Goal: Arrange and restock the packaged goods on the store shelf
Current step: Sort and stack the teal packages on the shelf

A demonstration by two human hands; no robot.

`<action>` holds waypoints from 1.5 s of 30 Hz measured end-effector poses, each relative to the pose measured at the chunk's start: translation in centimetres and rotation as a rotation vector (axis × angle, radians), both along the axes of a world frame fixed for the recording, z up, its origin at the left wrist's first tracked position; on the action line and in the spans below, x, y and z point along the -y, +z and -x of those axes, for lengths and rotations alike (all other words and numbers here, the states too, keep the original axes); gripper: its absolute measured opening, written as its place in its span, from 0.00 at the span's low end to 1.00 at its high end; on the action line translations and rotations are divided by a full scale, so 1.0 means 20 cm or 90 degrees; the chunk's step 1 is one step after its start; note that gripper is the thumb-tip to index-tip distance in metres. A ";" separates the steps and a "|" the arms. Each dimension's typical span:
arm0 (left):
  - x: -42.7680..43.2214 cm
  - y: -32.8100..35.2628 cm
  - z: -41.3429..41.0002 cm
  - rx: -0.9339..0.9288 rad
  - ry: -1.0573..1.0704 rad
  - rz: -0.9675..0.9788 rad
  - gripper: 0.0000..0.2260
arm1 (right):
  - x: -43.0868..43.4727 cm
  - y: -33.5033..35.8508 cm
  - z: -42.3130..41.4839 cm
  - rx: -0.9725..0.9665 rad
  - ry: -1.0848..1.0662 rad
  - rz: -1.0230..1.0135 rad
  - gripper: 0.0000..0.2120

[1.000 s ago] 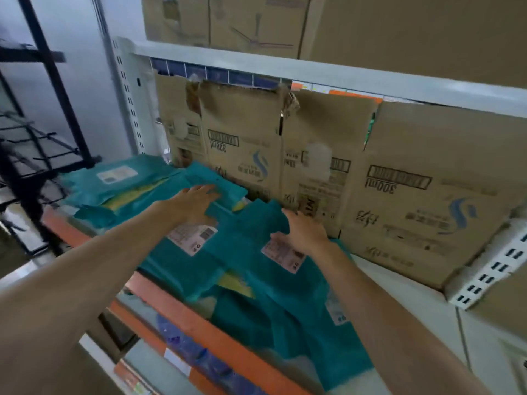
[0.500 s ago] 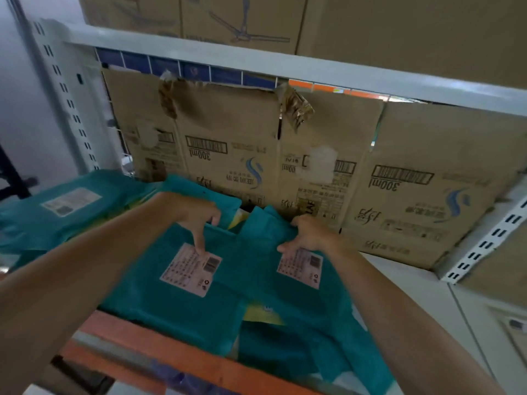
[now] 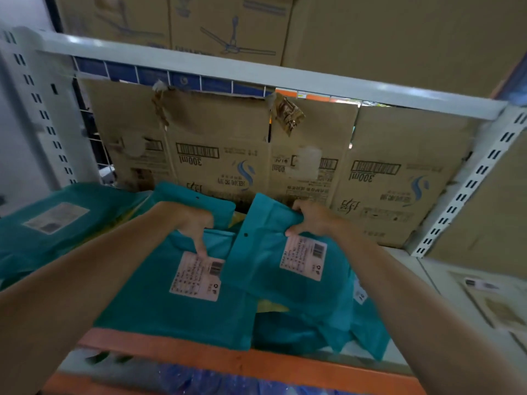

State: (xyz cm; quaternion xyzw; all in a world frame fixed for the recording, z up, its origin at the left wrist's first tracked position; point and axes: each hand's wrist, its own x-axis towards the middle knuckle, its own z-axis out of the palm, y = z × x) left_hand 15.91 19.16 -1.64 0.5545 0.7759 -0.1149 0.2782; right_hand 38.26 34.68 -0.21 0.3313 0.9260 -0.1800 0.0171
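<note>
Straightening seems underway: the right hand (image 3: 310, 219) pinches the far edge of the upper packet (image 3: 268, 275); the left hand (image 3: 188, 220) presses fingers on the lower packet (image 3: 154, 306) under it. Next, probably slide them apart, side by side.

dim, soft-focus, wide-angle bending and blur at edges

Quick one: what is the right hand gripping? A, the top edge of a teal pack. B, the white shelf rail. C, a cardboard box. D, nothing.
A: the right hand has its fingers curled over the top edge of the teal pack.
</note>
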 end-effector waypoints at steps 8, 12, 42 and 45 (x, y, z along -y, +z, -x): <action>0.10 0.22 -0.03 0.133 -0.020 -0.095 0.05 | 0.11 0.18 -0.10 -0.063 0.038 0.014 0.16; 0.14 0.35 -0.10 0.147 -0.035 -0.096 0.07 | 0.18 0.29 -0.21 -0.077 0.051 0.012 0.12; -0.83 0.70 -1.69 -0.076 -0.223 -0.402 0.04 | -0.50 0.52 -2.07 -0.095 -0.181 -0.294 0.14; -0.97 0.70 -1.84 -0.086 -0.244 -0.401 0.08 | -0.56 0.51 -2.22 -0.074 -0.221 -0.298 0.14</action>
